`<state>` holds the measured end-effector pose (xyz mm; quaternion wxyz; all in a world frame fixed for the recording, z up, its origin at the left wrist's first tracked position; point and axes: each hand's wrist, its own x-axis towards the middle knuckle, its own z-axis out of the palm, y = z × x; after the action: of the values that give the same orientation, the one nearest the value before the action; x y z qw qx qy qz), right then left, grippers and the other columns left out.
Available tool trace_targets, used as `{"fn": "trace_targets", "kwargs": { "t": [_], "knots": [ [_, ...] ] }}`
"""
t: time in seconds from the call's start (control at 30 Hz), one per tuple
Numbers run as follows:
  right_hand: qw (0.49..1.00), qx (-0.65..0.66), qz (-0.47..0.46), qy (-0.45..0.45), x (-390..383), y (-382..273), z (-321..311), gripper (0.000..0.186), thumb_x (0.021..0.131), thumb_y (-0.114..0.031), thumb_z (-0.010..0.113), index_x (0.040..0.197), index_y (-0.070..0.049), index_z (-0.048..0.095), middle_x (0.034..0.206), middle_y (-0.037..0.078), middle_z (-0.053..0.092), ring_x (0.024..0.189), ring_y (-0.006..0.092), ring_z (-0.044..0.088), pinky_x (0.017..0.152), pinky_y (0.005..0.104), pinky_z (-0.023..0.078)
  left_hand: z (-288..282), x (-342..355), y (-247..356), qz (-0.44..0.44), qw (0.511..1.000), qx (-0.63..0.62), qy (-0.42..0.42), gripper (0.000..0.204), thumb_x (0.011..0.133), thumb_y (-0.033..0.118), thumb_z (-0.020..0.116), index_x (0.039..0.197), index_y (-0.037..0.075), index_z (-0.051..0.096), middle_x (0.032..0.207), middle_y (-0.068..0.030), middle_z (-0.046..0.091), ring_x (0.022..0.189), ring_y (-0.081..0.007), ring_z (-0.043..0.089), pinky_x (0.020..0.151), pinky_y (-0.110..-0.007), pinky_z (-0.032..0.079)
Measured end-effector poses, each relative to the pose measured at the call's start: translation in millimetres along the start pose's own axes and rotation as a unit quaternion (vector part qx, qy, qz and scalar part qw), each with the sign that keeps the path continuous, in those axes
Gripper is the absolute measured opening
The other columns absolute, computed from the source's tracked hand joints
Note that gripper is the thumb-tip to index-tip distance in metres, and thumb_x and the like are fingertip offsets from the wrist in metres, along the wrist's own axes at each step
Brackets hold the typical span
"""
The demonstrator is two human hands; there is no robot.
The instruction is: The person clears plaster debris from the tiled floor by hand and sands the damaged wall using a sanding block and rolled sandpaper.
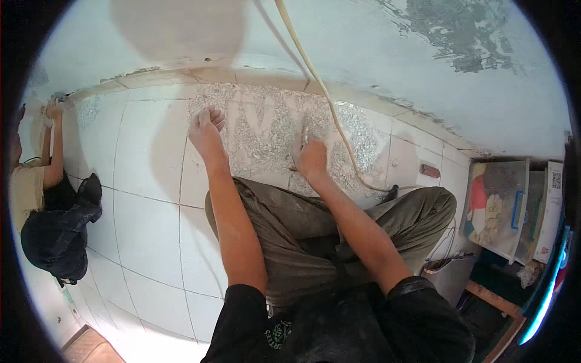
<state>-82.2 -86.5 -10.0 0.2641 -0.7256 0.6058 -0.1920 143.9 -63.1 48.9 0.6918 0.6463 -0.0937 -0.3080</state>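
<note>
Above the rubble (260, 130), my left hand (207, 125) is dusty white, its fingers curled in with nothing visible between them. My right hand (311, 157) is closed around a narrow tool (305, 129), whose thin part points toward the wall. My fingers cover most of it, so its exact kind is unclear. Grey-white chips and powder lie along the foot of the wall (357, 42), with streaks through them. A pale cable (330, 97) runs down past my right hand to the floor beside my knee.
White tiles (148, 151) cover the floor. At the far left another person (51, 181) crouches, hands against the wall base. A reddish-brown block (430, 171) lies to the right, before a clear plastic bin (496, 206). Bare grey patches (466, 30) mark the wall.
</note>
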Motion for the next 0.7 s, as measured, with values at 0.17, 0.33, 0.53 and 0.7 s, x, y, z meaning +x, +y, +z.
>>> {"fn": "trace_targets", "kwargs": {
  "t": [0.17, 0.33, 0.53, 0.7],
  "knots": [
    [1.000, -0.008, -0.010, -0.010, -17.0, 2.0, -7.9, 0.037, 0.093, -0.025, 0.056, 0.105, 0.009, 0.062, 0.093, 0.030, 0.065, 0.084, 0.0491, 0.063, 0.080, 0.0537, 0.051, 0.5, -0.2, -0.8, -0.001, 1.000, 0.013, -0.005, 0.034, 0.097, 0.024, 0.053, 0.112, -0.004, 0.063, 0.100, -0.0132, 0.068, 0.089, -0.0207, 0.067, 0.080, -0.030, 0.052],
    [0.998, 0.044, 0.018, 0.032, -31.0, 11.3, -32.0, 0.036, 0.094, -0.027, 0.054, 0.100, 0.008, 0.063, 0.092, 0.031, 0.064, 0.086, 0.0493, 0.062, 0.080, 0.0544, 0.049, 1.8, -3.7, -0.5, -0.001, 1.000, -0.002, 0.007, 0.028, 0.097, 0.018, 0.051, 0.106, -0.005, 0.065, 0.093, -0.0115, 0.067, 0.082, -0.0182, 0.066, 0.075, -0.028, 0.053],
    [0.988, 0.029, 0.012, 0.152, -2.6, 44.0, -58.1, 0.038, 0.095, -0.027, 0.054, 0.101, 0.010, 0.063, 0.091, 0.032, 0.064, 0.085, 0.0504, 0.062, 0.079, 0.0558, 0.048, 3.8, -4.7, -1.9, -0.001, 1.000, 0.005, -0.006, 0.027, 0.097, 0.018, 0.052, 0.106, -0.004, 0.065, 0.095, -0.0113, 0.067, 0.083, -0.0180, 0.066, 0.075, -0.028, 0.053],
    [0.988, -0.006, 0.087, 0.124, 53.5, 63.1, -49.8, 0.042, 0.092, -0.030, 0.058, 0.096, 0.011, 0.066, 0.087, 0.034, 0.065, 0.086, 0.0498, 0.064, 0.079, 0.0552, 0.050, 3.1, -6.4, -3.6, 0.001, 1.000, 0.015, -0.007, 0.028, 0.097, 0.019, 0.051, 0.106, -0.004, 0.065, 0.094, -0.0114, 0.067, 0.083, -0.0181, 0.066, 0.075, -0.028, 0.053]
  ]
}}
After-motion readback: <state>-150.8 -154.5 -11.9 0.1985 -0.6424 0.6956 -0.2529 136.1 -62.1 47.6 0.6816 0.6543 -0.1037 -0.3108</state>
